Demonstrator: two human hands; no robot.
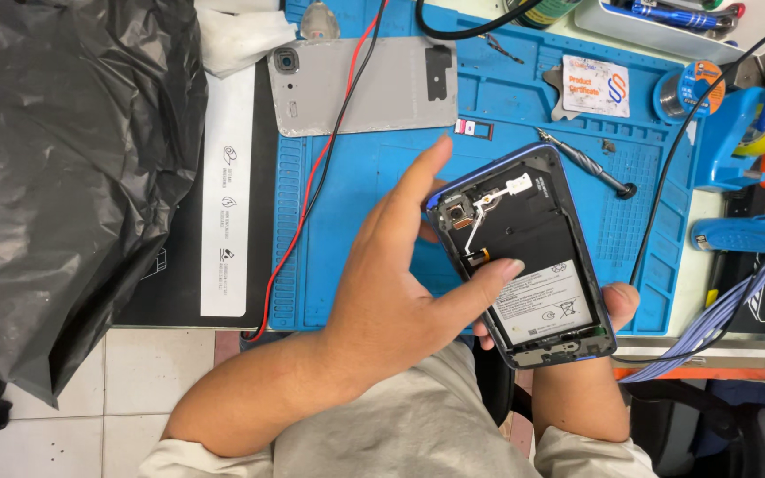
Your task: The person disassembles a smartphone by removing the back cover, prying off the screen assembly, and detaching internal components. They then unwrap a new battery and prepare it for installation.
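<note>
An opened smartphone (537, 232) with its back cover off shows a black battery with a white label, a camera module and a white flex cable. My left hand (400, 283) grips its left edge, thumb lying on the battery near the label, index finger raised along the top corner. My right hand (617, 305) supports the phone from beneath at its lower right; only fingertips and wrist show. The removed silver back cover (365, 84) lies face up at the far side of the blue work mat (506, 97).
A screwdriver (582, 162) and a small SIM tray (473, 129) lie on the mat beyond the phone. Red and black wires (312, 177) cross the mat's left side. A black plastic bag (64, 168) covers the left. Tools, a solder spool and blue holders crowd the right edge.
</note>
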